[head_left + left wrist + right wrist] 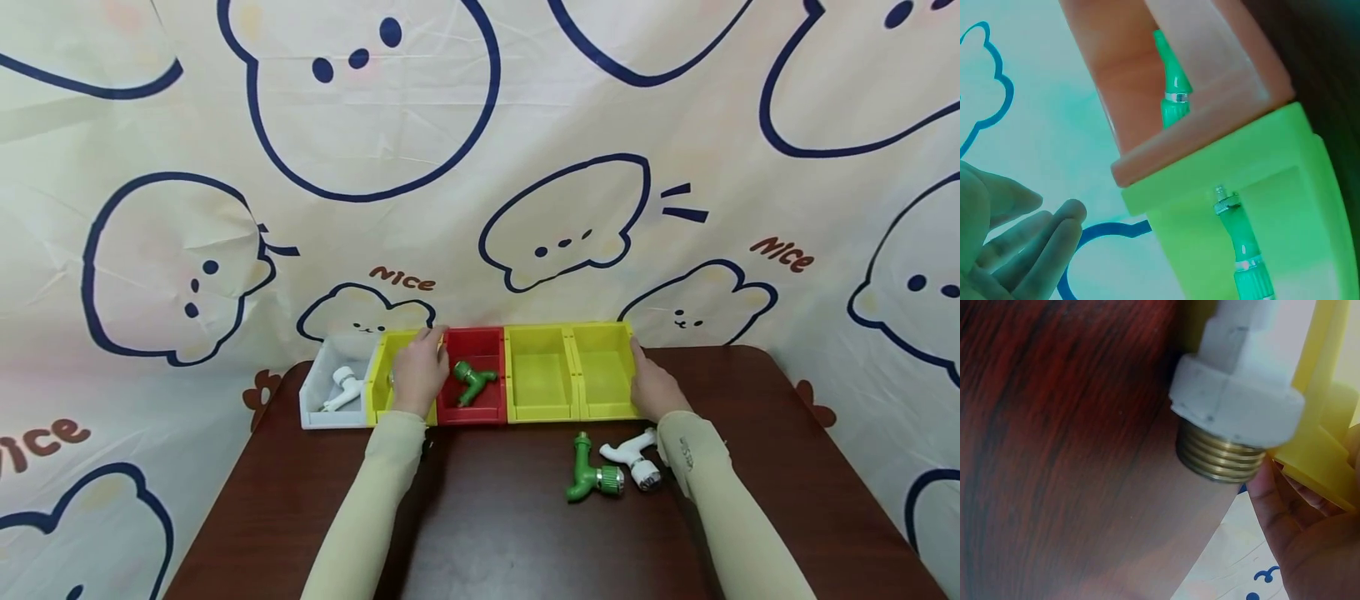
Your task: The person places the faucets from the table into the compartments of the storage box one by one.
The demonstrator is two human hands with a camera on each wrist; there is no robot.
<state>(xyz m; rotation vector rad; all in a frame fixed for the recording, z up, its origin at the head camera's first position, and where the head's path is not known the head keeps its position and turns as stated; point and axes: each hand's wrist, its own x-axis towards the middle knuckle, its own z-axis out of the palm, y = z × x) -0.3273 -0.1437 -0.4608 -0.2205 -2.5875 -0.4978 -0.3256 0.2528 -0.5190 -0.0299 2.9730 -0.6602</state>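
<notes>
Patterned backdrop (420,233), brown table (487,533). Left hand (420,373), fingers loose, holds nothing; right hand (658,390) rests against the end yellow bin (606,371). Gentle, even pressure should keep it aligned.

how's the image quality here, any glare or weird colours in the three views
Head view: fairly even light, with a soft sheen on the dark tabletop; left wrist view: a strong green-cyan cast that tints the left hand and turns the red bin salmon; right wrist view: pale haze over the lower tabletop, and the white tap looms large, cropped by the top edge.
</notes>
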